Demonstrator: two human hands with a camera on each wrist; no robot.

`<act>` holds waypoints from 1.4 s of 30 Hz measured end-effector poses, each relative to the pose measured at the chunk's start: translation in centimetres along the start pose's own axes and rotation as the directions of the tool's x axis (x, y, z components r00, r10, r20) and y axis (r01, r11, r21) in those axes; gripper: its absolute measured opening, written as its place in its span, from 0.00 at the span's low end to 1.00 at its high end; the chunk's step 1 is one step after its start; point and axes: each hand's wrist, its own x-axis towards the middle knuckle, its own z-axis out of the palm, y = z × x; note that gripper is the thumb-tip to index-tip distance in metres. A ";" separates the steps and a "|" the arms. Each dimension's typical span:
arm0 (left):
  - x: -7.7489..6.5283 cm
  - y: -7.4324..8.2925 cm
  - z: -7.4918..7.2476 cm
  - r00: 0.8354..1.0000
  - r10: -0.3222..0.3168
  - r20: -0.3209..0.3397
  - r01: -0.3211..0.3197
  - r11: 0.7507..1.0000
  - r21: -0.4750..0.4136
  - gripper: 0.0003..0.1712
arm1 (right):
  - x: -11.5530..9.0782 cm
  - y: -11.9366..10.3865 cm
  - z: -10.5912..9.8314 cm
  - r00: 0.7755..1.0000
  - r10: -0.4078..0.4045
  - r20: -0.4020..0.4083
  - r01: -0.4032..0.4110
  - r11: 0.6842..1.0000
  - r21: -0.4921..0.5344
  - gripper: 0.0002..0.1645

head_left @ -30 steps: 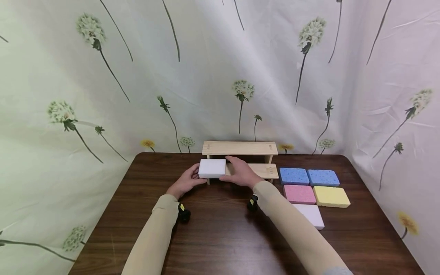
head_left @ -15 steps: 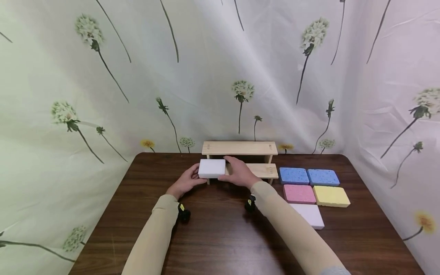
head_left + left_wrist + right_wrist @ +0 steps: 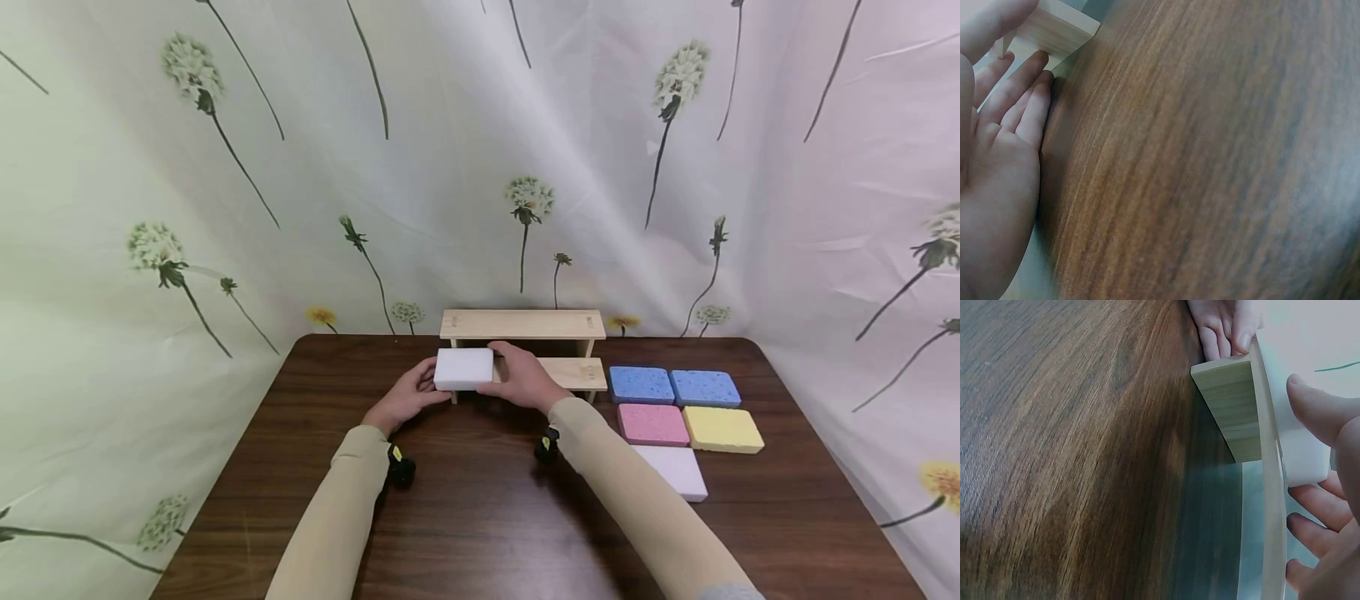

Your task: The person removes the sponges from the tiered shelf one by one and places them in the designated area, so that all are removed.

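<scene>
A white sponge (image 3: 463,368) lies flat on the left end of the lower shelf (image 3: 573,372) of a small two-tier wooden rack. My right hand (image 3: 527,382) holds its right end, the thumb in front and the fingers around the far side. In the right wrist view, the thumb lies against the white sponge (image 3: 1304,440) and the other fingers sit just past its end. On the opposite side, my left hand (image 3: 407,395) touches the sponge and shelf end with extended fingers. The left wrist view shows that hand's palm and loosely straight fingers (image 3: 1019,87) against the wooden rack (image 3: 1063,31).
The rack's upper shelf (image 3: 522,323) stands behind, near the patterned cloth backdrop (image 3: 465,167). Right of the rack on the brown table (image 3: 465,517) lie two blue sponges (image 3: 641,383), a pink sponge (image 3: 652,423), a yellow sponge (image 3: 723,428) and another white sponge (image 3: 678,471), partly behind my right sleeve.
The white sponge and both hands stay almost in place at the left end of the lower shelf. My right hand shows only a very slight leftward shift.
</scene>
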 end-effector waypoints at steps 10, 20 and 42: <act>-0.1 -0.1 0.0 1.000 -0.004 0.003 0.004 1.000 -0.012 0.45 | -0.4 0.2 -0.4 1.000 -0.005 -0.002 0.005 1.000 -0.018 0.55; 0.0 -0.1 0.0 1.000 0.007 0.001 -0.007 1.000 -0.019 0.45 | -1.2 0.5 -1.1 1.000 -0.007 -0.008 0.007 1.000 0.029 0.54; -0.2 0.2 0.0 1.000 -0.005 0.004 0.005 1.000 -0.010 0.45 | -3.5 0.8 -3.2 1.000 -0.009 -0.028 0.011 0.998 0.056 0.53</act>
